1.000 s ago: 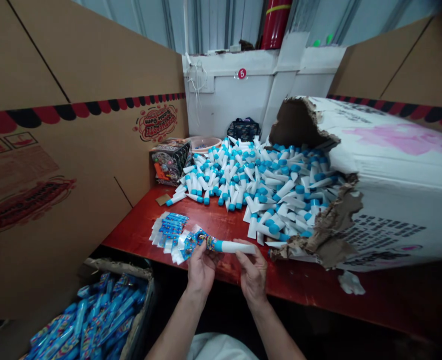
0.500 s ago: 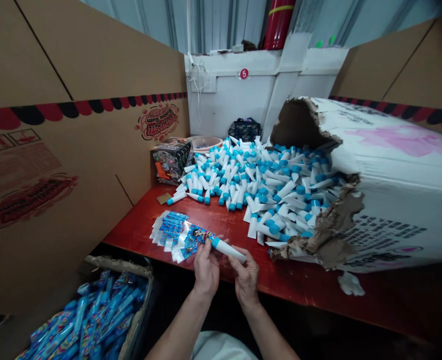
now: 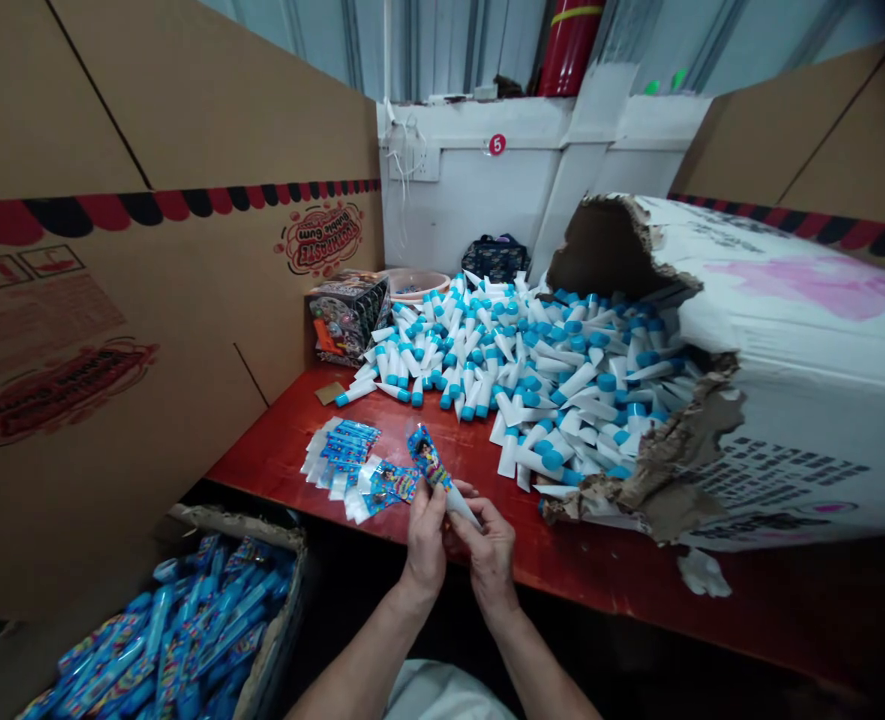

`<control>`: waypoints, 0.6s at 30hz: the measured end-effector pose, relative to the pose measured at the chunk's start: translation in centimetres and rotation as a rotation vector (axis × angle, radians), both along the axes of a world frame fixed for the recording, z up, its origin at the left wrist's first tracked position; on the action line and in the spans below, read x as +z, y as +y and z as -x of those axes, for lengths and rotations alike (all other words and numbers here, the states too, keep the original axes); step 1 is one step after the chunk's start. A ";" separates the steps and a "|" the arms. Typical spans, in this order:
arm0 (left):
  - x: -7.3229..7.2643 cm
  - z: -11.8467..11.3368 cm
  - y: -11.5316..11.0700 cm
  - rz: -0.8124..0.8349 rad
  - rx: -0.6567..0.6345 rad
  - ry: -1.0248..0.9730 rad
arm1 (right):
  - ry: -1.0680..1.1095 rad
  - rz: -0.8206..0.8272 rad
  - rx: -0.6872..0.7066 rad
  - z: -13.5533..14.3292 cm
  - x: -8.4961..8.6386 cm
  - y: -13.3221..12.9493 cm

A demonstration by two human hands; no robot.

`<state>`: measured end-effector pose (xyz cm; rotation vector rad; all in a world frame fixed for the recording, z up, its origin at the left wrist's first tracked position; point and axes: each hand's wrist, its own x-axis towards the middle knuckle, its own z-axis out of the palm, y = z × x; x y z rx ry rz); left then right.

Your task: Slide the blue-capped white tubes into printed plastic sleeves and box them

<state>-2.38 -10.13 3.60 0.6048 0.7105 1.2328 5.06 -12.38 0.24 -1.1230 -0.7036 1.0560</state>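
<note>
A colourful blue printed sleeve point(image 3: 428, 455) points up and away from me, with a white tube point(image 3: 463, 507) partly inside it. My left hand point(image 3: 425, 540) is closed round the sleeve near its lower part. The white end of the tube is pinched in my right hand point(image 3: 491, 552). Left of the hands, a fanned stack of clear and blue sleeves point(image 3: 348, 455) lies on the red table point(image 3: 277, 465). Beyond them spreads a large heap of white tubes with blue caps point(image 3: 487, 350).
A torn white carton point(image 3: 809, 400) lies at the right. At lower left, an open box point(image 3: 288, 600) holds filled blue packets point(image 3: 187, 630). A small printed box point(image 3: 348, 315), a pink basin point(image 3: 416, 285) and a dark bag point(image 3: 496, 258) stand at the back.
The sleeve in my hands has come away from the fanned stack and now points more upright. More of the tube is inside it. The view has shifted slightly.
</note>
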 end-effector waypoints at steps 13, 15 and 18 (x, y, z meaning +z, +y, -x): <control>1.2 1.9 1.8 0.076 0.080 -0.188 | -0.183 0.082 0.276 0.0 1.4 0.7; 0.9 2.3 2.0 0.115 0.062 -0.225 | -0.192 0.062 0.355 -0.4 1.0 0.5; 0.8 2.6 2.1 0.177 0.062 -0.290 | -0.218 0.038 0.376 -1.0 0.1 -0.3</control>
